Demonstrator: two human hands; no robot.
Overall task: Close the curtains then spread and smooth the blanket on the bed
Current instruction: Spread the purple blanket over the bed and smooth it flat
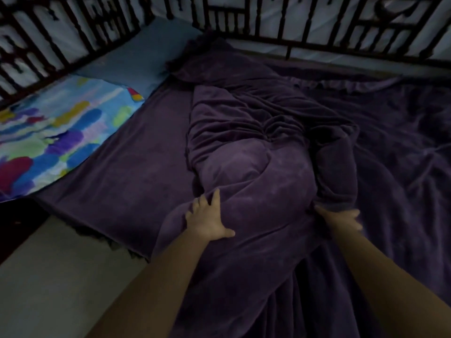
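Along the middle of the bed [117,167] lies the bunched purple blanket [256,152]. Left hand [207,220] presses it with spread fingers; right hand [341,218] fingers are blurred, cannot tell. Colourful pillow [56,137] and blue pillow [146,62] sit along the left edge, beside the dark railing [317,32].

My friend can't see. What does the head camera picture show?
Two hands, left hand and right hand, press on a bunched purple blanket on a dim bed. A colourful pillow lies to the left, by a dark railing.
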